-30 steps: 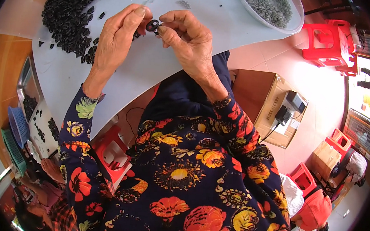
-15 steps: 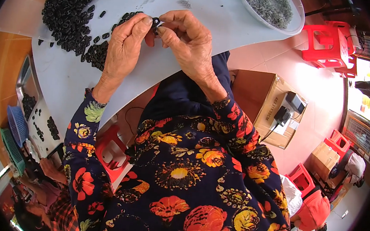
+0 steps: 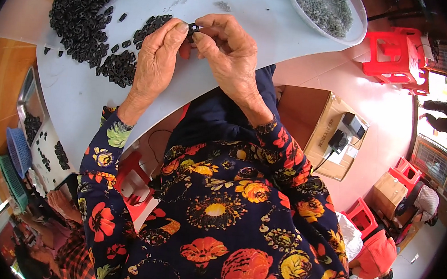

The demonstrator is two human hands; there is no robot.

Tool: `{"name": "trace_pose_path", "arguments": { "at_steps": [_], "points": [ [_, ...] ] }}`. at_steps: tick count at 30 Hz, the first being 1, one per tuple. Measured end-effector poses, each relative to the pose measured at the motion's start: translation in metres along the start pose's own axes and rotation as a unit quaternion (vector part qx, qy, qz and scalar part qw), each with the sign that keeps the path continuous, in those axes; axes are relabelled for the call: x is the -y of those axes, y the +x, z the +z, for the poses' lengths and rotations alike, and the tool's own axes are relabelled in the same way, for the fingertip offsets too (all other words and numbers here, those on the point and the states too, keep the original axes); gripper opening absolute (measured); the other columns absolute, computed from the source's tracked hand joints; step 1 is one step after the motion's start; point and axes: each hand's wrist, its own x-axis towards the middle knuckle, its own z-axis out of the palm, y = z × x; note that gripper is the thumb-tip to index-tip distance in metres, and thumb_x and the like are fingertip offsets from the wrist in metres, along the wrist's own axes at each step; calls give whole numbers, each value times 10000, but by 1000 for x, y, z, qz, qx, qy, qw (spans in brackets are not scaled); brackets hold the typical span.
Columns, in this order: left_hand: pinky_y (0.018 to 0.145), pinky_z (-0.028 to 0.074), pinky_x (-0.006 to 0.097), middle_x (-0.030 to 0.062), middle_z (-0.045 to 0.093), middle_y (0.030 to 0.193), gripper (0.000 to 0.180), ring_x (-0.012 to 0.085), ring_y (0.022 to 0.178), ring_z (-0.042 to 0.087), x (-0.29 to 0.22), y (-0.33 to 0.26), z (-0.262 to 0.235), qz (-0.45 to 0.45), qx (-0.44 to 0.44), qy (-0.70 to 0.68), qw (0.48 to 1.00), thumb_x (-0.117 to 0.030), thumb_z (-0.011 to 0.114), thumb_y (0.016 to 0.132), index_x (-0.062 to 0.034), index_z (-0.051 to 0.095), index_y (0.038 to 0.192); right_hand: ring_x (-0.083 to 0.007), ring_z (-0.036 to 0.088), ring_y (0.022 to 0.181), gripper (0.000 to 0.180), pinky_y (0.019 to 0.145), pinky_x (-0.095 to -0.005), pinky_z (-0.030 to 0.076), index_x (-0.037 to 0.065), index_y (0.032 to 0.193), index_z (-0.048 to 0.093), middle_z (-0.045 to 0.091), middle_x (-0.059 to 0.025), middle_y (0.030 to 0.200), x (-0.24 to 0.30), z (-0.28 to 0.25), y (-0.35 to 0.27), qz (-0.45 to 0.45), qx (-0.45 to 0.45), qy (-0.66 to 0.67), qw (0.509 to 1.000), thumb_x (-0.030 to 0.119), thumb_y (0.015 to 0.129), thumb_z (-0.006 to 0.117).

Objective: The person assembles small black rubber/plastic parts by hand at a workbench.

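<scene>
Between my two hands, above the pale table (image 3: 197, 79), is a small black part with a hole (image 3: 192, 31). My left hand (image 3: 159, 54) pinches it from the left, thumb on top. The thumb and curled fingers of my right hand (image 3: 228, 49) close on its right side. Loose black parts of the same kind lie beside my left wrist in a small heap (image 3: 119, 68). A far larger pile of black parts (image 3: 83, 13) spreads to the left. Whatever my inner fingertips may also hold is hidden.
A white bowl of small metal pieces (image 3: 325, 13) stands at the far right, with a few metal pieces (image 3: 223, 5) on the tabletop. A cardboard box (image 3: 310, 120) and red stools (image 3: 393, 56) are on the right. At lower left, another person's hand (image 3: 63, 205) is near a tray (image 3: 31, 96).
Both hands have shifted very slightly right and down. The black part between them has turned a little, so its hole now shows bright. The grip of both hands stays the same.
</scene>
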Motion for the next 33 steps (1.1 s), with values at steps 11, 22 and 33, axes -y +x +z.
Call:
{"name": "trace_pose_path", "arguments": {
  "at_steps": [11, 22, 33],
  "points": [
    [540, 326, 255, -12, 370, 638, 320, 89, 612, 335, -1, 2, -3, 20, 23, 29, 999, -269, 467, 983, 3, 489, 815, -121, 604, 671, 303, 633, -267, 509, -14, 1028, 591, 629, -61, 746, -8, -16, 9, -62, 69, -122, 988, 57, 768, 729],
    [530, 344, 251, 2, 396, 621, 334, 91, 583, 370, 9, 6, -7, 70, 99, 24, 992, -266, 451, 987, 8, 497, 801, -94, 577, 670, 293, 650, -247, 504, 20, 949, 624, 623, -27, 734, -2, -31, 19, -85, 161, -253, 950, 70, 711, 789],
    [523, 338, 259, 8, 398, 627, 325, 93, 592, 361, 23, 0, 3, 93, 24, -1, 995, -271, 463, 979, 26, 487, 852, -209, 606, 656, 292, 629, -310, 506, 7, 923, 565, 626, -106, 729, -2, -23, 17, -103, 144, -264, 948, 79, 709, 749]
  ]
}}
